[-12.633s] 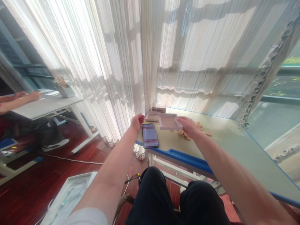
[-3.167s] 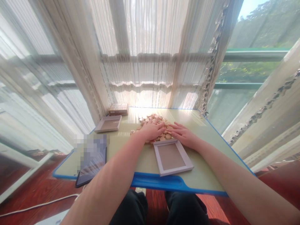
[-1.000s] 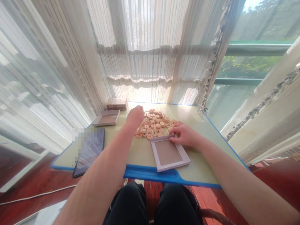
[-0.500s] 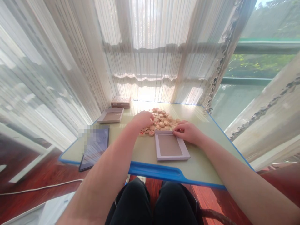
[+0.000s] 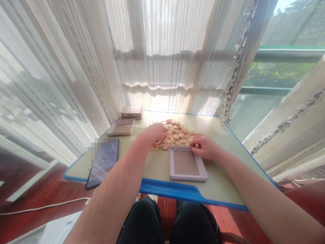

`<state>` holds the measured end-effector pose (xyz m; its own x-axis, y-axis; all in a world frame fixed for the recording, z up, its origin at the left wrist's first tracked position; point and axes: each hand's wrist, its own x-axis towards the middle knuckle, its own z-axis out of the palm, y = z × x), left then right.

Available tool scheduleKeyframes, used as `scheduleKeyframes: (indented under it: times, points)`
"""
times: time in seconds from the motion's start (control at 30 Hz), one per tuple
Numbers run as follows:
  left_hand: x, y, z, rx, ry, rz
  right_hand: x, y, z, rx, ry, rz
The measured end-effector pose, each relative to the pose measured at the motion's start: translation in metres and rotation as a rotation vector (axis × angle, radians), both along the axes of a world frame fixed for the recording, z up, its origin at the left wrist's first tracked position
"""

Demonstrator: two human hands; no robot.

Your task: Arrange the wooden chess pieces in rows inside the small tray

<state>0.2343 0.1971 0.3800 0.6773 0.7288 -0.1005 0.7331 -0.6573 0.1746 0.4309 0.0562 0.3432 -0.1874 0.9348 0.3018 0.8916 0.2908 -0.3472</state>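
Note:
Round wooden xiangqi pieces [image 5: 178, 142], some with red or dark characters, lie in a heap on the table. My left hand [image 5: 155, 132] reaches into the left side of the heap, its fingers bent down among the pieces; what they hold, if anything, is hidden. In front of the heap lies a shallow, light-coloured open box [image 5: 172, 164] with a brown inside and no piece in it. My right hand [image 5: 207, 146] is at the box's far right corner, thumb touching its rim. Its fingers curl beside the nearest pieces, and their grip is not clear.
The pale table [image 5: 225, 176] has a blue edge. A second shallow box part [image 5: 122, 127] lies at the far left, before a stacked box [image 5: 131, 112]. A dark tablet [image 5: 105, 162] rests at the left edge. Sheer curtains [image 5: 165, 67] hang behind the table.
The view has shifted slightly, so the table sits a little lower. My right thumb and fingers have bent a bit more at the box corner. My left hand stays over the heap.

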Motion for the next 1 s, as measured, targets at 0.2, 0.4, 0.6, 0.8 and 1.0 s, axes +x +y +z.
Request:
scheduleKeyframes:
  times: [0.2,0.4,0.6,0.8,1.0]
  points:
    - [0.000,0.008,-0.006,0.103,-0.102,0.057,-0.001,0.002,-0.002,0.004,0.010,0.001]
    - [0.007,0.023,-0.025,0.181,-0.203,-0.071,-0.001,0.001,-0.001,0.053,0.040,-0.042]
    - [0.012,0.024,-0.030,0.154,-0.108,-0.066,0.001,-0.001,0.000,0.069,0.032,-0.089]
    - [0.007,0.020,-0.023,0.254,-0.045,-0.010,0.002,-0.001,-0.001,0.064,0.050,-0.076]
    - [0.008,0.018,-0.024,0.226,-0.064,-0.008,0.003,-0.001,0.000,0.063,0.051,-0.078]
